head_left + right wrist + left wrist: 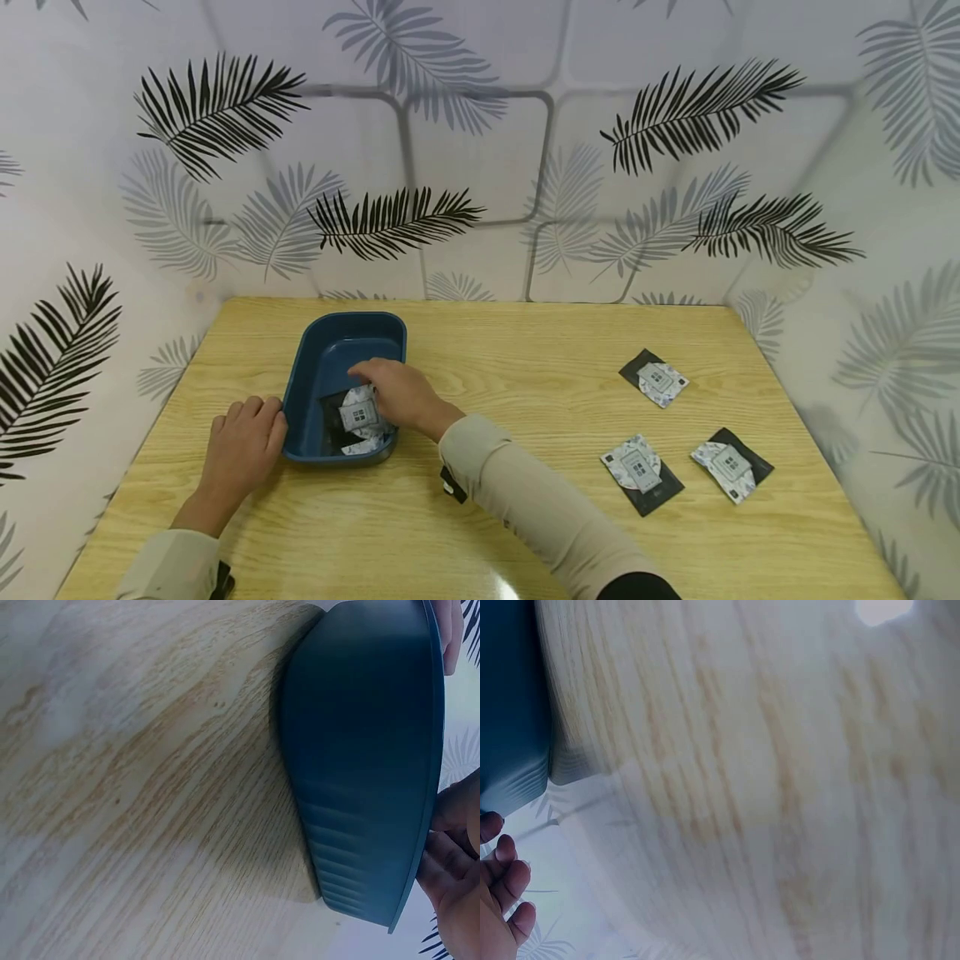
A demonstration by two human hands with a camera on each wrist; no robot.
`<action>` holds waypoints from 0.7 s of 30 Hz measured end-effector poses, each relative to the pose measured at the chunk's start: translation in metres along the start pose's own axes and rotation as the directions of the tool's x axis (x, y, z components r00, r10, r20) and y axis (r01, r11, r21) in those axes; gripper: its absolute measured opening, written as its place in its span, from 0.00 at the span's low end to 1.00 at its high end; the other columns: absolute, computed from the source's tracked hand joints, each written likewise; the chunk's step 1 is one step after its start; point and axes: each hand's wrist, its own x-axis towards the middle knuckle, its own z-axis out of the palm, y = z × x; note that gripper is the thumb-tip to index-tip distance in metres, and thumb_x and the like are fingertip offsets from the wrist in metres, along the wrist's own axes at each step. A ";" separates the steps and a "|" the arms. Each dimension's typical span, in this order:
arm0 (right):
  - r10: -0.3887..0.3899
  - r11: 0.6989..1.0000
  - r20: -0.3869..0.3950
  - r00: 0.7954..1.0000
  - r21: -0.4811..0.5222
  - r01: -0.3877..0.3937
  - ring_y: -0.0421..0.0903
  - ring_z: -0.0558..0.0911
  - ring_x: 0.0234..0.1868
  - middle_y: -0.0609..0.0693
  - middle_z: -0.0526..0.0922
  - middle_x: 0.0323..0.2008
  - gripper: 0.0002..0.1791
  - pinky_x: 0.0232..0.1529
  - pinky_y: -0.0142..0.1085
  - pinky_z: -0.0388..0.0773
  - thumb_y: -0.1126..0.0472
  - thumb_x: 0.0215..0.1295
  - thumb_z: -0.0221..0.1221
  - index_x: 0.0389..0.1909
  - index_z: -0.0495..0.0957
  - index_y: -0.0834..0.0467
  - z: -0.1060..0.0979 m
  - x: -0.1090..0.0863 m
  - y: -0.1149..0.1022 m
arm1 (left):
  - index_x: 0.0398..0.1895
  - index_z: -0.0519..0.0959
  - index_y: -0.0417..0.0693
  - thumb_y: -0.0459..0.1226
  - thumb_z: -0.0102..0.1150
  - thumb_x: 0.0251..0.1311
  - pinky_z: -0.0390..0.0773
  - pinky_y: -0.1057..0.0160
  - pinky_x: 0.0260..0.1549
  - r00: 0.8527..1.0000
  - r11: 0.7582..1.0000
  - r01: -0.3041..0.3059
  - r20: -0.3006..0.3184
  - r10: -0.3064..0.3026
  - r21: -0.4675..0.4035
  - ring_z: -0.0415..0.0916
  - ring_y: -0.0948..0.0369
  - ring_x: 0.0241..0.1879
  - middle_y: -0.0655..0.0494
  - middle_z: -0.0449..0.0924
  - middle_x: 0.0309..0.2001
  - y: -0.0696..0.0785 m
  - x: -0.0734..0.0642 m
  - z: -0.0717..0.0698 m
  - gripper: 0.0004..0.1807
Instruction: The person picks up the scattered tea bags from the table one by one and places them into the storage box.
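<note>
A dark blue plastic bin (307, 417) stands on the left part of the table. Inside, toward its near end, lie several black-and-white sachets (358, 414), partly overlapping. My right hand (401, 396) reaches over the bin's right rim, down at these sachets. Its lower fingers are hidden, so whether it pinches a sachet does not show; the right wrist view has its fingers (444, 862) behind the rim. My left hand (243, 446) rests against the bin's left side near the front corner, fingers loosely bent. In the left wrist view its fingertips (510, 881) are beside the bin wall.
Three similar sachets lie apart on the right side of the wooden table (510, 358): one farther back (654, 377), one nearer (642, 473) and one to the right (732, 465). A leaf-patterned wall covering (480, 167) rises behind the table's back edge.
</note>
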 end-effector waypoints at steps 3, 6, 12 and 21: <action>0.002 1.000 0.000 1.000 0.003 -0.002 0.41 0.82 0.54 0.47 0.82 0.54 0.28 0.51 0.29 0.78 0.73 0.69 0.49 0.68 0.71 0.52 0.000 -0.001 0.001 | 0.33 0.70 0.45 0.37 0.44 0.73 0.55 0.57 0.28 1.000 1.000 0.005 0.005 -0.005 0.002 0.61 0.52 0.28 0.48 0.70 0.31 0.000 0.000 0.001 0.10; -0.003 1.000 -0.009 1.000 0.020 0.003 0.42 0.82 0.54 0.48 0.82 0.55 0.28 0.50 0.30 0.78 0.74 0.68 0.49 0.68 0.70 0.53 -0.002 -0.003 0.003 | 0.34 0.71 0.45 0.37 0.44 0.73 0.56 0.57 0.28 1.000 1.000 0.008 0.007 -0.008 0.007 0.62 0.52 0.28 0.48 0.71 0.31 0.000 0.000 0.001 0.09; -0.016 0.999 -0.039 0.999 0.040 0.017 0.42 0.82 0.53 0.48 0.83 0.53 0.25 0.52 0.31 0.79 0.72 0.69 0.49 0.65 0.73 0.54 -0.006 -0.008 0.005 | 0.35 0.72 0.44 0.37 0.45 0.72 0.57 0.56 0.28 1.000 1.000 0.005 -0.003 -0.005 0.007 0.64 0.51 0.28 0.47 0.72 0.32 -0.001 0.000 0.000 0.08; -0.059 0.997 -0.046 0.997 0.045 0.061 0.43 0.83 0.53 0.49 0.83 0.53 0.20 0.54 0.31 0.79 0.71 0.69 0.51 0.57 0.80 0.56 -0.008 -0.013 0.006 | 0.34 0.71 0.44 0.37 0.44 0.73 0.58 0.55 0.28 1.000 1.000 0.009 0.016 -0.009 -0.002 0.63 0.51 0.29 0.47 0.71 0.32 0.000 0.000 -0.002 0.09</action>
